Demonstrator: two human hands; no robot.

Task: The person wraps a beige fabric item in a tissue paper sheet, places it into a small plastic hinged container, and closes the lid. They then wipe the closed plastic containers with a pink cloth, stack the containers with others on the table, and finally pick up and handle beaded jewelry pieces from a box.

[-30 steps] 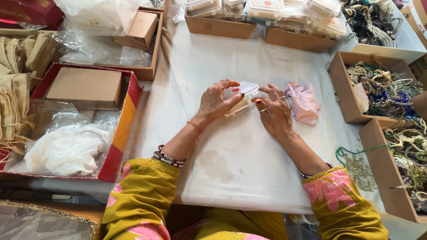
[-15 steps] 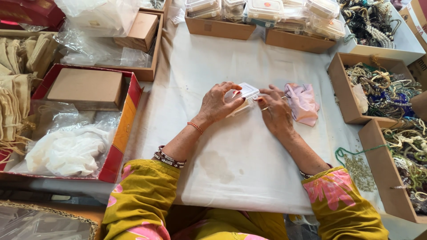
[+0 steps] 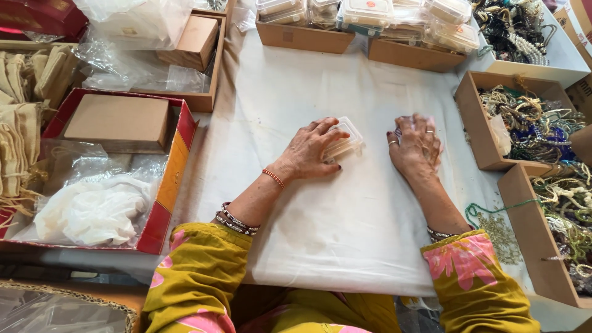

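Head view, looking down on a table covered with a white cloth (image 3: 320,246). Left hand (image 3: 308,151) lies palm down on the cloth, fingers curled over a small clear plastic case (image 3: 346,140); the case sits just right of the knuckles, near the middle of the cloth, held under the fingertips. Right hand (image 3: 416,147) rests flat, well apart from the left, covering a pale pink pouch (image 3: 425,120) of which only the far edge shows; whether the fingers actually pinch it, cannot tell. Rings on the right fingers, bangles on both wrists, yellow sleeves with pink flowers.

Surroundings: red box (image 3: 169,185) at left holding crumpled clear plastic and a brown cardboard lid (image 3: 117,122). Beige cloth bags (image 3: 18,123) at far left. Far edge: two cardboard trays (image 3: 305,38) stacked with more clear cases. Right side: open cardboard boxes (image 3: 472,132) filled with tangled bead necklaces; a green bead strand (image 3: 487,209) trails onto the cloth near the right forearm
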